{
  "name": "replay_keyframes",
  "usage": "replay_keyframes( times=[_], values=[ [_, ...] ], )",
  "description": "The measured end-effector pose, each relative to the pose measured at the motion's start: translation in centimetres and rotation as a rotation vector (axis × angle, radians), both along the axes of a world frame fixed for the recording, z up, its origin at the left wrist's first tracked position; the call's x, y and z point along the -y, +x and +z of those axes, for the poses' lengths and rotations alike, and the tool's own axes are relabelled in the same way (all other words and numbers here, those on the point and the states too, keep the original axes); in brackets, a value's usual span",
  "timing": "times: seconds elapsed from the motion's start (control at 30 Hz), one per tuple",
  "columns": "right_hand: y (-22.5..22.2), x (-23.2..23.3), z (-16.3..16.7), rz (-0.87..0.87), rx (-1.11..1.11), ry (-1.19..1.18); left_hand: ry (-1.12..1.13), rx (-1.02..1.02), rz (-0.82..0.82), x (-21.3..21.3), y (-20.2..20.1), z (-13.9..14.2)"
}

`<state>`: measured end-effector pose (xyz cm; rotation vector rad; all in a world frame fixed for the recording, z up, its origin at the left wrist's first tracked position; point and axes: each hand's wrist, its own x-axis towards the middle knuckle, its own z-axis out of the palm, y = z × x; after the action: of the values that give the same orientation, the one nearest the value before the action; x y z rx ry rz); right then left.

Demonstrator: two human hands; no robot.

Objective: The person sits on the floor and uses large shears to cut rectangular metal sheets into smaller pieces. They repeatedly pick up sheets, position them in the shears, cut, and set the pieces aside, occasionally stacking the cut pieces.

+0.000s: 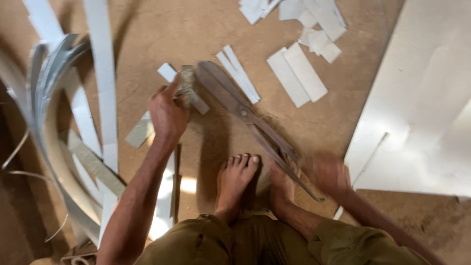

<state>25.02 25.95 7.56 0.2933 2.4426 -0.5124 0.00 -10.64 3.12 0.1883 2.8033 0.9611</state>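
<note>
Right now we are gripping a thin metal strip (189,95) in our left hand (167,114), fingers clenched around it, feeding it at the blades of the big shears (245,115) lying on the floor (162,29). Our right hand (332,172) is blurring at the handles; we cannot tell its grip. We are judging the strip light and springy but sharp-edged, so we are holding its flat faces, close behind the cut. Cut pieces (297,73) are lying beyond, well apart.

Left hand (168,114) reaches forward with fingers pinched closed; right hand (331,172), blurred, is curled low beside the feet.
</note>
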Motion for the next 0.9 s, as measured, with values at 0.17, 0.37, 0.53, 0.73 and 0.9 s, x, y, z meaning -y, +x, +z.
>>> replay_keyframes(
  times=[0.17,0.37,0.53,0.73,0.9],
  values=[
    [-12.6,-3.0,-2.9,0.025,-0.631,0.084,-0.254,-0.209,-0.050,-2.1,1.8,0.6],
    [-18.4,-1.7,-3.9,-0.105,-0.555,0.008,-0.364,-0.123,-0.038,-1.8,1.8,-0.6],
    [-17.6,-2.9,-2.4,-0.457,-0.458,-0.283,-0.338,-0.126,0.008,-0.2,2.0,-2.2],
    [-13.7,-2.0,-1.6,-0.877,-0.280,-0.772,-0.354,-0.149,0.015,0.0,1.5,-2.0],
    [-12.4,0.6,-1.2,-0.729,-0.340,-0.954,-0.257,-0.084,0.112,-0.3,0.8,0.1]
  ],
)
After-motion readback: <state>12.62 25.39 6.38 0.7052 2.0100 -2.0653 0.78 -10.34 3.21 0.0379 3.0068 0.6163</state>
